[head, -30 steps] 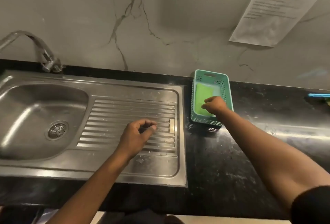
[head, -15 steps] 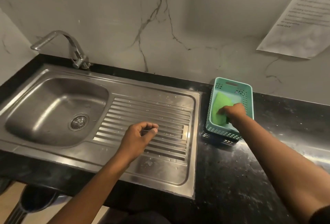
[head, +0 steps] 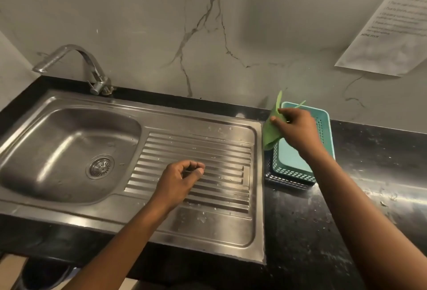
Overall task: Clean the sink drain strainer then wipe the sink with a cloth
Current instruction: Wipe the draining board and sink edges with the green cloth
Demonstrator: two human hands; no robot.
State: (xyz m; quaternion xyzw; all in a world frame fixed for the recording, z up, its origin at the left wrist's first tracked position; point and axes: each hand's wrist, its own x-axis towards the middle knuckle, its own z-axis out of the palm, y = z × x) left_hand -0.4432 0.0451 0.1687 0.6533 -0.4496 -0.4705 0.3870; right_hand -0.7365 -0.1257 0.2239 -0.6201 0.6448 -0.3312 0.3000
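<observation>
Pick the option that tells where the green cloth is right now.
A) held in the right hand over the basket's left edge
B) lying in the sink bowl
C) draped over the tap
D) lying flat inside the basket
A: the right hand pinches the green cloth, which hangs in the air above the left rim of the basket.

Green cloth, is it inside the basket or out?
Out. The right hand pinches the green cloth, and it hangs in the air over the teal basket's left edge, not lying inside.
</observation>
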